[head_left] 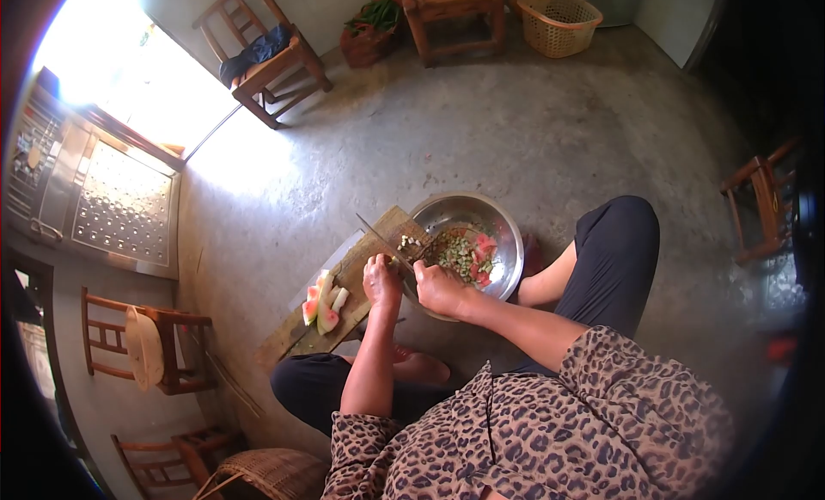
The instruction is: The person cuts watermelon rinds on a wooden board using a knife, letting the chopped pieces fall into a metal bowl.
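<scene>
My right hand (438, 289) is closed around the handle of a kitchen knife (379, 233), its blade slanting up and left over the wooden board (357, 263). Beside it, my left hand (382, 281) is curled on the board, its fingers pressing a piece of watermelon rind that is mostly hidden. Several watermelon rind slices (326, 304) with bits of red flesh lie lower on the board. Small diced pieces (409, 241) sit near the blade. Just right of the board, a metal basin (513, 242) contains diced green rind and pink-red chunks.
A wooden chair (279, 61) with a dark cloth stands at the back left. Along the far wall are a bag of green vegetables (371, 31), a wooden stool (454, 18) and a plastic basket (560, 25). More chairs (176, 345) and a wicker basket (271, 474) are at left.
</scene>
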Available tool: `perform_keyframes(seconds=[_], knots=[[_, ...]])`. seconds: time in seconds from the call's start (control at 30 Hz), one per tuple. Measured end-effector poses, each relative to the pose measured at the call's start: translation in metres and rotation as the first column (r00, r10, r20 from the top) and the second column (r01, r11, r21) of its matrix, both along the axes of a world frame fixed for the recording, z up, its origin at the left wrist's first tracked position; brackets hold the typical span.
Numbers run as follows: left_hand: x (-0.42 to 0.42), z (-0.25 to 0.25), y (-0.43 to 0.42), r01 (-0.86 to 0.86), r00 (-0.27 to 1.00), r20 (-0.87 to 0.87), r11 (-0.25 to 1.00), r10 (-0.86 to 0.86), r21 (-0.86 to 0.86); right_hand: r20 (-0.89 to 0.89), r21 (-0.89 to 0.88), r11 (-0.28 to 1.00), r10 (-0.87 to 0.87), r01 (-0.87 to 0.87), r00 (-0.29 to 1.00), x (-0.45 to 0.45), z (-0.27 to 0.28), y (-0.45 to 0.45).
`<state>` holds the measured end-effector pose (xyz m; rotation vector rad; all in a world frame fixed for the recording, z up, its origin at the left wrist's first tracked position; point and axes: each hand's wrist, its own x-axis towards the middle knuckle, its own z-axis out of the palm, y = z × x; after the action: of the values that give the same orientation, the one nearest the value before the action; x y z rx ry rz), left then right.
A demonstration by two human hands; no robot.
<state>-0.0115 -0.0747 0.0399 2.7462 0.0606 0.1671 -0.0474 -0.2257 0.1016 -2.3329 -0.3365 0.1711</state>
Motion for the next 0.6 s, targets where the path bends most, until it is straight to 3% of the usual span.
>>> perform_keyframes(seconds=[0.3, 0.6], knots=[[0.001, 0.003, 0.000, 0.025, 1.000, 0.004, 0.999, -0.025, 0.040, -0.149, -0.154, 0.985, 0.049, -0.072, 0.988, -0.005, 0.029, -0.001], [0.000, 0.010, -0.006, 0.019, 1.000, -0.001, 0.996, -0.019, 0.092, -0.216, -0.148, 0.986, 0.045, -0.078, 0.975, 0.006, 0.012, 0.012]])
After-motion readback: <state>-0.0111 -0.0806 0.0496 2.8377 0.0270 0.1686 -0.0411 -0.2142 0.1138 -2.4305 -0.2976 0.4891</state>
